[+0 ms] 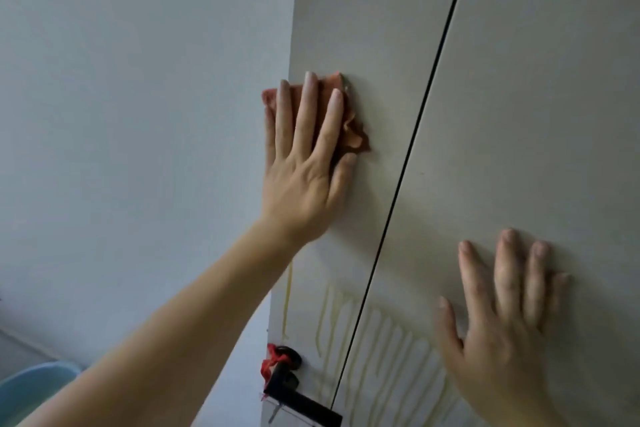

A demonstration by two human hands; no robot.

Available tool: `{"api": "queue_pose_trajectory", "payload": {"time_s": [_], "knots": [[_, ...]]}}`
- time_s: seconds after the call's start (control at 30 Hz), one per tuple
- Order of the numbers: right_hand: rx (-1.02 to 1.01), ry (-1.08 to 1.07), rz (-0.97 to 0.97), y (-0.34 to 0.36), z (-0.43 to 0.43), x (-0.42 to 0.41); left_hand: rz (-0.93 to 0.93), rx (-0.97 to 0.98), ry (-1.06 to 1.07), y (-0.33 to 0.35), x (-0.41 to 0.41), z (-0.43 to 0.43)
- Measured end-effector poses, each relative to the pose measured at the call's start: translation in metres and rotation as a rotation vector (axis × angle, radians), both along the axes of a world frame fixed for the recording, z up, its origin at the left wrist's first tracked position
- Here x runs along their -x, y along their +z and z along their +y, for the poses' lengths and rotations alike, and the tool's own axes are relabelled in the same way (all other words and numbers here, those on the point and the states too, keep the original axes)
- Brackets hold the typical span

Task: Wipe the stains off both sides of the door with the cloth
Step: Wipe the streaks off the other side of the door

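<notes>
Left hand (pixel 304 163), fingers straight, presses cloth (pixel 356 135) flat on door (pixel 381 28), high up near its edge. Right hand (pixel 502 322), open and flat, braces door lower down. Yellowish drip stains (pixel 391 340) sit below, by handle (pixel 298 399). Best course: even palm pressure, overlapping downward sweeps through streaks.

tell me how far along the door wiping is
The upper door around the cloth looks clean. In hand: the left hand presses the cloth flat near the door's edge, right hand braced flat. Remaining: yellowish drip streaks above the handle; the other side is out of view.
</notes>
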State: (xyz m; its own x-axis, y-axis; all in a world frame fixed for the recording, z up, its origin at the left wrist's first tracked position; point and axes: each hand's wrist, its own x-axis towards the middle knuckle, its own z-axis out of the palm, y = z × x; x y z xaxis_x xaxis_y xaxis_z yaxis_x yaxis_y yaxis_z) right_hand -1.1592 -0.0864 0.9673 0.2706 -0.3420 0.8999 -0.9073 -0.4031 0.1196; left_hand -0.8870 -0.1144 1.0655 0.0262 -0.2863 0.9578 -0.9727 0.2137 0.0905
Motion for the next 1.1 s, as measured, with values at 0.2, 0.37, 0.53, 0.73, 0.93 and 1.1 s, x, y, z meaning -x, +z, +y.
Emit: {"api": "queue_pose_trajectory", "payload": {"time_s": [0.2,0.37,0.53,0.73,0.93,1.1], "knots": [[-0.009,-0.01,-0.008,-0.003,0.002,-0.004,-0.066,-0.238,-0.069,-0.142,0.046,0.031],[-0.003,-0.017,0.025,0.0,0.003,0.0,0.041,-0.096,-0.029,-0.084,0.017,0.006],[-0.057,-0.027,0.037,0.001,0.008,0.001,0.259,-0.237,-0.101,-0.16,0.066,0.022],[-0.08,-0.027,0.088,0.003,0.009,0.009,0.226,-0.199,-0.134,-0.123,0.069,0.018],[-0.107,0.011,0.122,0.009,0.013,0.02,0.004,-0.074,-0.125,-0.036,0.087,0.011],[-0.075,-0.058,0.101,0.007,0.018,0.067,-0.135,-0.281,-0.106,-0.133,0.115,0.032]]}}
